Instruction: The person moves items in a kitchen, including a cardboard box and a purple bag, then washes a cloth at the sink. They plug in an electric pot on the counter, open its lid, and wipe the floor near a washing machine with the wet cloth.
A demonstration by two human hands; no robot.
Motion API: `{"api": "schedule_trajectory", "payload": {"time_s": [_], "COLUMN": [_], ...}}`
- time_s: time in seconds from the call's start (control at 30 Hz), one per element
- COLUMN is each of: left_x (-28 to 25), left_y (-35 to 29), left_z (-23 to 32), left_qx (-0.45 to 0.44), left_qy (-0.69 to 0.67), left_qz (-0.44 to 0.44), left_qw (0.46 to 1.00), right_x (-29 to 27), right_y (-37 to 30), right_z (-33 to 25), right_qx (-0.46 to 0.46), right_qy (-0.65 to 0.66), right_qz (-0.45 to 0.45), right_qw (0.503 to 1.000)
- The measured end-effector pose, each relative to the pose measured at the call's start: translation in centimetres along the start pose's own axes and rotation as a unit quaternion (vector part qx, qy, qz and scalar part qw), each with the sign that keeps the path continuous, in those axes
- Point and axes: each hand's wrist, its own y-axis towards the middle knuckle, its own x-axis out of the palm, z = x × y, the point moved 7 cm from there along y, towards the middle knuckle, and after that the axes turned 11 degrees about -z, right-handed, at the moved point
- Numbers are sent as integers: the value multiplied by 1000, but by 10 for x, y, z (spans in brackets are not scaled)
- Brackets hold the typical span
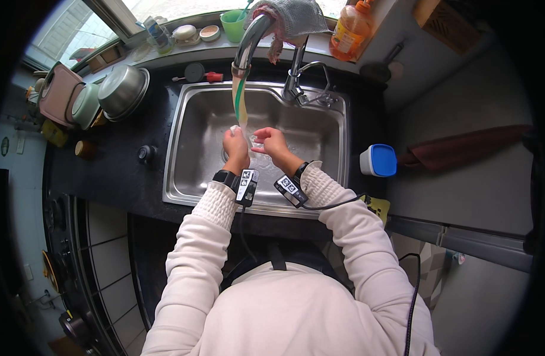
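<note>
Both my hands are over a stainless steel sink (192,127). My left hand (236,148) is closed, and a small white thing (234,129) shows at its fingertips; its kind I cannot make out. Right above this hand hangs a yellowish hose with a green stripe (239,101), fixed to the mouth of the curved metal tap (249,44). Water seems to run from it past my fingers into the basin. My right hand (273,144) is just to the right, fingers apart and bent toward the stream, with nothing visible in them.
A grey cloth (296,18) drapes over the tap. Behind stand an orange bottle (347,32) and a green cup (232,26) on the sill. Metal bowls (121,92) are stacked at left. A blue-lidded tub (379,160) sits right of the sink. Cables run from both wrists.
</note>
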Motion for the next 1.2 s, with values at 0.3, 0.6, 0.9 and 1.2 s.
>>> {"api": "schedule_trajectory", "payload": {"time_s": [0.3, 0.6, 0.9, 1.2], "left_x": [-1, 11, -9, 24], "left_y": [-4, -18, 6, 8], "left_z": [19, 14, -19, -78], "left_qx": [123, -134, -117, -229], "left_qy": [-19, -364, -77, -262], "left_qz": [19, -107, -145, -240], "left_qw": [992, 915, 979, 906], "right_x": [-5, 4, 27, 33], "right_y": [3, 21, 34, -19], "right_z": [28, 64, 43, -27], "right_qx": [-7, 232, -20, -229], "right_qy": [-92, -15, 61, -500], "right_qz": [40, 88, -73, 74], "right_qw": [995, 969, 995, 832]}}
